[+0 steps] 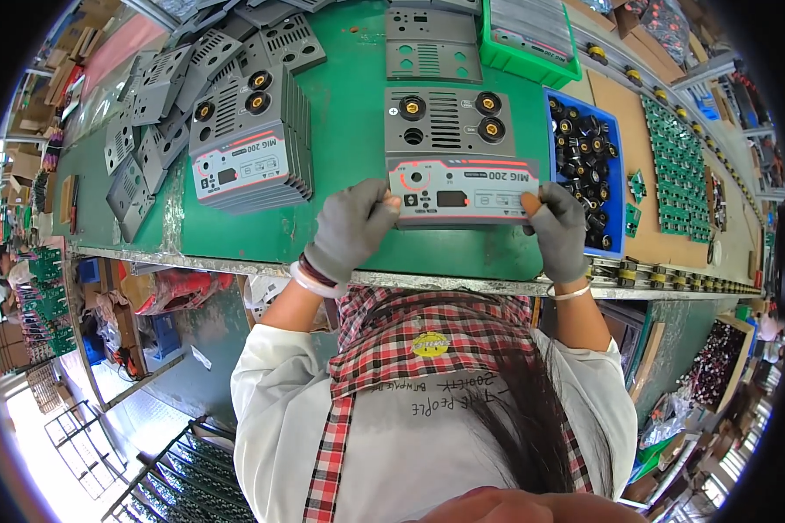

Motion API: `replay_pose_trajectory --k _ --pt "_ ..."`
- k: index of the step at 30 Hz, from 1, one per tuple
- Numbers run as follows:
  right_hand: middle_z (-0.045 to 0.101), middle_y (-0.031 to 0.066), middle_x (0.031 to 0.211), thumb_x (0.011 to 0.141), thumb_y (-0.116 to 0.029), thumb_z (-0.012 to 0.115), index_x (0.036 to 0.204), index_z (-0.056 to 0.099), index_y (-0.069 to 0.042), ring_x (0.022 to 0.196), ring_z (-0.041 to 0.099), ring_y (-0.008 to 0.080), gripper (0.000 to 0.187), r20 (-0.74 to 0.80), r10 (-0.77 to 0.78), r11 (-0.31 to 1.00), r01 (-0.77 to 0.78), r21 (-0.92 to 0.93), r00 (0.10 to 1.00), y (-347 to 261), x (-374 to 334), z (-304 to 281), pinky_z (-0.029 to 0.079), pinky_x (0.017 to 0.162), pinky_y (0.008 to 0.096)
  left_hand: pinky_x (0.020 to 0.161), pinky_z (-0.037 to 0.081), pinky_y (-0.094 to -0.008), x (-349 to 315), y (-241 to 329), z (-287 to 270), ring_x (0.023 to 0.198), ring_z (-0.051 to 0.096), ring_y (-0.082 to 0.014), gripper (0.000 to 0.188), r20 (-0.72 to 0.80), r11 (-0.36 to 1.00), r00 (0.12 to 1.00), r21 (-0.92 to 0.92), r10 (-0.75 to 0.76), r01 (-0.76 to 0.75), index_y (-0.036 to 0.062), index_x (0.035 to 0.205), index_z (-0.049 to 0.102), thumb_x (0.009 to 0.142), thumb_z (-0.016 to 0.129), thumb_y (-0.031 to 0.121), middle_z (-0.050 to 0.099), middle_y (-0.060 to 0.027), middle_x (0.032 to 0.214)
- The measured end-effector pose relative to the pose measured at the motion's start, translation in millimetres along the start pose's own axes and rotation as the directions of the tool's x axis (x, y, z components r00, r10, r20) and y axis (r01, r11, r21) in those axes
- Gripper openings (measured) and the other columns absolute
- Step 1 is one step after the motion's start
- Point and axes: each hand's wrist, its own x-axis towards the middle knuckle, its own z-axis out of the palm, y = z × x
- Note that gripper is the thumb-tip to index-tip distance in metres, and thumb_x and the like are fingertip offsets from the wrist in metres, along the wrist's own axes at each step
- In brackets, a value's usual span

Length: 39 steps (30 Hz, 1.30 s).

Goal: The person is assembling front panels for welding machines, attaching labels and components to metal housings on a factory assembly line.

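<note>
My left hand (351,234), in a grey glove with a bare thumb tip, grips the left edge of a bent grey metal front panel (473,199). At its right edge my right hand (560,228), gloved the same way, is closed with the thumb on the face. The panel's near face carries a white and grey printed label with red lines, a dark window and small holes. Its far face has slots, black round sockets with brass centres, and one socket-like hole lacking brass. Fingers under the panel are hidden.
Left stands a stack of labelled panels (249,144), with loose grey panels (161,87) heaped behind. Plain panels (432,52) lie ahead beside a green bin (532,54). On the right are a blue bin (621,187) of black sockets and green circuit boards (679,170). The metal table edge (462,283) runs before me.
</note>
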Motion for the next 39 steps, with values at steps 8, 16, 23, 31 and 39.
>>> replay_pose_trajectory --k 8,16,23,31,39 --pt "0.034 0.0062 0.055 0.073 -0.009 0.062 0.064 0.044 0.001 0.05 0.03 0.0134 0.022 -0.067 -0.212 0.869 0.157 -0.47 0.975 36 10 4 0.03 0.046 0.0264 0.052 0.045 -0.0364 7 -11 9 0.056 0.058 -0.0287 0.02 0.065 0.978 0.976 0.03 -0.21 0.208 0.0047 0.081 0.055 0.08 0.058 0.025 0.057 -0.0122 0.06" --pt "0.033 0.0071 0.054 0.073 -0.012 0.063 0.063 0.042 0.001 0.05 0.03 0.0151 0.026 -0.062 -0.233 0.872 0.18 -0.455 0.971 43 17 4 0.031 0.046 0.0279 0.046 0.043 -0.0294 9 -10 9 0.046 0.056 -0.0145 0.023 0.15 0.926 0.926 -0.105 -0.346 0.363 0.0041 0.079 0.053 0.083 0.057 0.027 0.055 -0.0064 0.052" --pt "0.033 0.0076 0.054 0.074 -0.014 0.062 0.062 0.04 0.0 0.049 0.03 0.0159 0.029 -0.071 -0.237 0.885 0.185 -0.426 0.969 48 18 4 0.03 0.046 0.0288 0.04 0.04 -0.0246 11 -4 8 0.042 0.05 -0.0086 0.022 0.142 0.911 0.915 -0.121 -0.378 0.395 0.0039 0.073 0.05 0.084 0.056 0.022 0.053 -0.003 0.052" --pt "0.033 0.008 0.054 0.073 -0.014 0.062 0.062 0.04 0.0 0.049 0.03 0.0164 0.029 -0.074 -0.232 0.875 0.175 -0.452 0.97 47 17 4 0.03 0.046 0.0294 0.04 0.04 -0.0238 11 -6 9 0.043 0.05 -0.0081 0.021 0.162 0.897 0.905 -0.146 -0.394 0.417 0.0035 0.074 0.049 0.084 0.056 0.02 0.052 -0.0029 0.052" --pt "0.033 0.0077 0.054 0.073 -0.013 0.061 0.063 0.042 0.0 0.049 0.03 0.0152 0.025 -0.076 -0.213 0.885 0.16 -0.437 0.974 44 16 5 0.031 0.046 0.0286 0.04 0.041 -0.0243 12 -3 7 0.043 0.051 -0.0089 0.022 0.171 0.904 0.911 -0.151 -0.375 0.401 0.0028 0.073 0.049 0.083 0.056 0.021 0.053 -0.0041 0.053"
